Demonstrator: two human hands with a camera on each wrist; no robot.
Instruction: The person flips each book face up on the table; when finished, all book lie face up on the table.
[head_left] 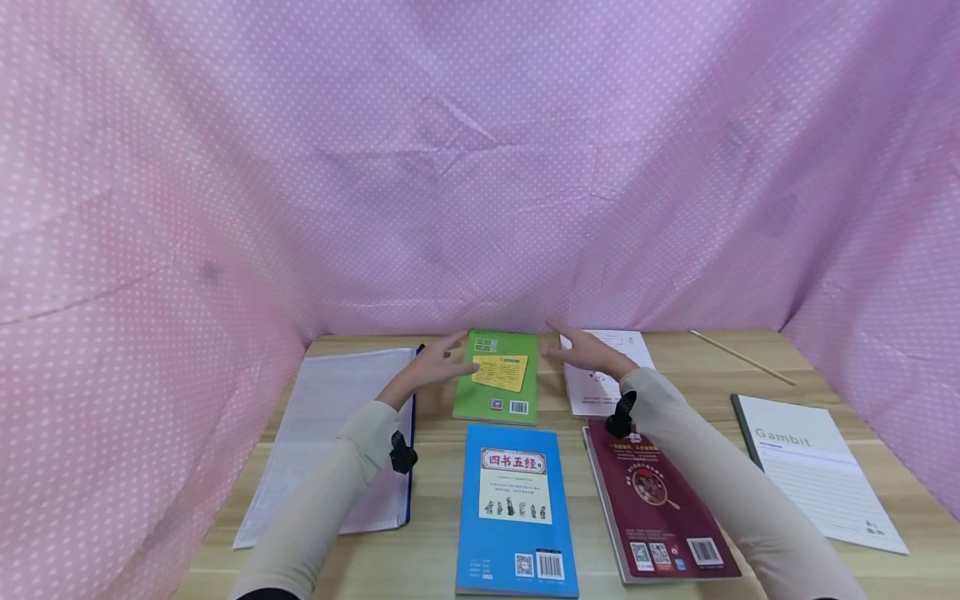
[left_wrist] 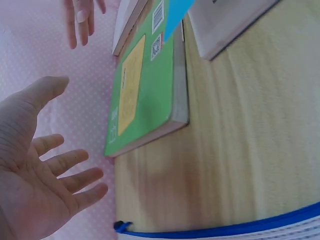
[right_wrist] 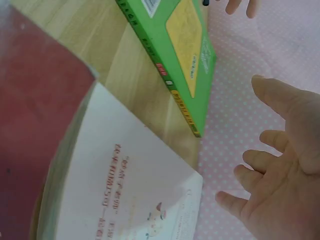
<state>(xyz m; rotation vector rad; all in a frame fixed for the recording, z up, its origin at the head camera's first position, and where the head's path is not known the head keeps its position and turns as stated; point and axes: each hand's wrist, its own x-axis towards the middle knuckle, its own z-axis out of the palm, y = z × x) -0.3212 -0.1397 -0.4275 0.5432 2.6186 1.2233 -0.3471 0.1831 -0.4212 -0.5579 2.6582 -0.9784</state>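
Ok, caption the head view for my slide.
Left hand and right hand, both open, at either side of a green book, a blue book lying nearer.

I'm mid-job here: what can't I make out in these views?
Head: part of the white book, behind the right hand and right sleeve.
Head: the maroon book's upper right side, behind that sleeve.
Head: part of the white pouch, behind the left sleeve.
Head: fine print on the green book, too small.
Right wrist: most of the left hand, cut off by the top edge.
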